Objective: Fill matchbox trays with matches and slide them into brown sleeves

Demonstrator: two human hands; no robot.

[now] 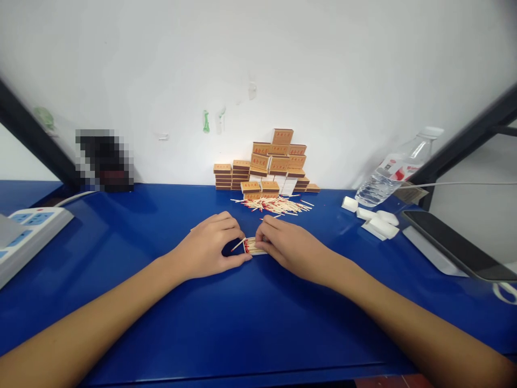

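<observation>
A small white matchbox tray (254, 246) filled with red-tipped matches lies on the blue table, between my two hands. My left hand (216, 245) holds the tray's left end between thumb and index finger, and one match slants out over that end. At the tray's right end, the fingers of my right hand (288, 245) are bent together over the matches; a match pokes out above them, and what the fingertips grip is hidden. Just beyond my hands is a loose pile of matches (278, 205). Behind it stand stacked orange-brown matchboxes (279, 164) against the wall.
On the right are a tilted water bottle (393, 170), several white pieces (379, 226) and a black phone (456, 242) on a white support. At the left lie a power strip (32, 231) and its cable. A dark pixelated object (107, 161) stands at the back left.
</observation>
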